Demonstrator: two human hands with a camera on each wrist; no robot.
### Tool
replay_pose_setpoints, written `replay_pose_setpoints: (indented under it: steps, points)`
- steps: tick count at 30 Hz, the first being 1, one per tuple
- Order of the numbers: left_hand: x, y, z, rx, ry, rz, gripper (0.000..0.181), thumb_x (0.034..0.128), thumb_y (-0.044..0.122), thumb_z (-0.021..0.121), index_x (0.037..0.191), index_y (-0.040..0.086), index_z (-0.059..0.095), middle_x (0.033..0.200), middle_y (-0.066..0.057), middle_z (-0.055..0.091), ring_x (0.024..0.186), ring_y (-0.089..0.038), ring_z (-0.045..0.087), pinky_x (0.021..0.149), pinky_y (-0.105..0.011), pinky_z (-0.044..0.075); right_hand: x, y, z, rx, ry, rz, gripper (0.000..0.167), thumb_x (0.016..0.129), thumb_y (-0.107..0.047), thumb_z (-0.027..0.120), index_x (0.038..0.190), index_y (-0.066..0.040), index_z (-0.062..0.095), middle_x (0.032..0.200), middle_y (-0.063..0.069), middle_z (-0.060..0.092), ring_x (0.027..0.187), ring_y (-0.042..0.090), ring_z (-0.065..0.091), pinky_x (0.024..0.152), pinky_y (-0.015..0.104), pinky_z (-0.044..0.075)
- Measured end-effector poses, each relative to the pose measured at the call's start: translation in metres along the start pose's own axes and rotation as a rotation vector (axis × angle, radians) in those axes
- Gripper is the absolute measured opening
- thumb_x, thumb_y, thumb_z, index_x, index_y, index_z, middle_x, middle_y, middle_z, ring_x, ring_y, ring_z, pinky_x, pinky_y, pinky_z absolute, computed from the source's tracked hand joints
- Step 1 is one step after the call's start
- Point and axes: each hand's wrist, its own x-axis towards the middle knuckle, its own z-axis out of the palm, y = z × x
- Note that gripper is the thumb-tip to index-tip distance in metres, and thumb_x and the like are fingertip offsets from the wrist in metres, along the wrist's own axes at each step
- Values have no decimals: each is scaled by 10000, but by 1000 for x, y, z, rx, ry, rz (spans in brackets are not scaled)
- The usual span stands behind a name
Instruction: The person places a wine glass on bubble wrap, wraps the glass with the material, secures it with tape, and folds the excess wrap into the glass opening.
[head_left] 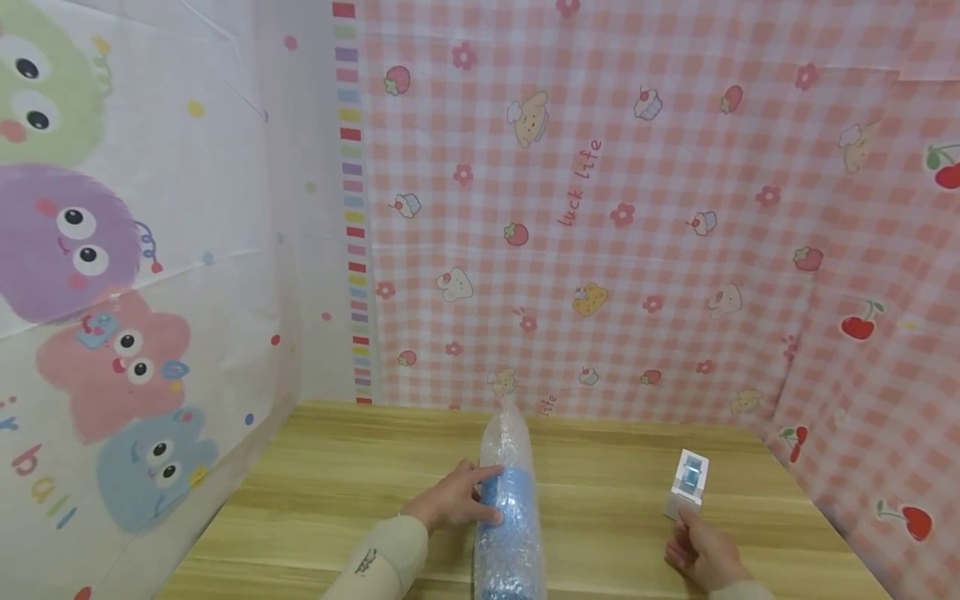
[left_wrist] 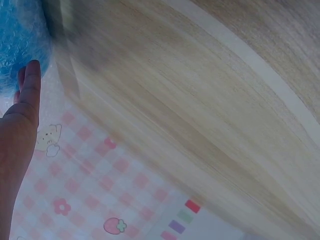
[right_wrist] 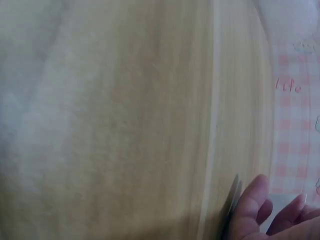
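Bubble-wrapped bundle (head_left: 512, 542) lies at lower centre of the frame, on the counter (head_left: 600, 533). At lower right, the right hand (head_left: 703, 548) pinches a small white box (head_left: 687, 483); the left hand (head_left: 453, 498) rests against the bundle, fingers extended. Covering looks done; whether fastening is left, I cannot tell. Behind hangs checked cloth (head_left: 675, 258).

Bundle (head_left: 512, 525) lies on table (head_left: 607, 508), box (head_left: 690, 477) to its right

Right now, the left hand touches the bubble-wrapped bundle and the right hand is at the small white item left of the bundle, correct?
Not quite: the head view shows the small white item right of the bubble-wrapped bundle. The rest stands.
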Motion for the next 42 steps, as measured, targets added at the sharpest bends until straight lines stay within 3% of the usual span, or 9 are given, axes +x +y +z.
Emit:
replay_pose_setpoints:
  steps: [7,11,14,18,26,30,35,39,42]
  points:
    - [-2,-1,1,-18,3,-28,722,831,235,813,1474,176,491,1209,-109,455,1062,-269,534,914,-481,490,9,-5,2,126,-97,104,360,1018,-104,412,696,-43,563,650,36,596,622,144,632,674,283,591]
    - [-1,-2,1,-9,6,-29,726,830,242,814,1476,181,488,1215,-111,455,1068,-269,534,922,-480,486,12,-4,8,286,-150,181,273,1010,-37,371,791,26,521,697,98,624,674,180,664,757,293,587]
    - [0,-3,2,-11,9,-19,737,822,229,821,1476,172,487,1207,-114,452,1059,-269,536,925,-480,487,12,1,16,323,-137,214,211,1020,-17,348,869,56,475,722,137,632,695,217,675,783,327,587]
    - [2,-2,4,-22,8,-10,748,813,229,828,1477,176,487,1195,-108,454,1050,-261,530,936,-486,481,13,9,26,182,-142,158,246,1050,-82,356,902,61,493,709,101,634,672,189,677,738,300,592]
    - [2,2,5,-8,13,-16,753,812,268,828,1479,197,486,1176,-98,425,1070,-265,492,975,-525,439,6,2,55,-136,-251,12,400,1058,-243,454,706,-96,572,646,-16,632,565,41,601,541,157,510]
    - [2,5,6,-5,17,-15,762,807,279,828,1481,201,482,1241,-118,413,1139,-310,482,1016,-556,412,-1,-9,71,-328,-287,-90,339,1028,-312,534,810,-60,599,754,1,659,630,62,609,589,205,497]
    - [4,7,8,-18,28,-3,777,792,258,835,1480,187,482,1296,-153,398,1187,-363,469,1038,-582,391,-7,-20,90,-615,-304,-207,459,974,-443,602,993,14,640,921,74,662,765,160,650,693,341,537]
    - [7,8,11,-17,29,4,773,795,242,835,1480,190,481,1277,-162,388,1182,-369,468,1038,-583,390,-11,-26,103,-791,-386,-288,478,963,-473,607,917,-1,668,909,107,653,799,216,649,687,387,537]
    - [8,8,14,-11,26,2,772,797,248,836,1481,204,481,1298,-181,374,1204,-396,460,1036,-594,388,-15,-29,112,-848,-483,-321,468,958,-470,615,804,-29,638,849,101,653,804,237,653,661,379,524]
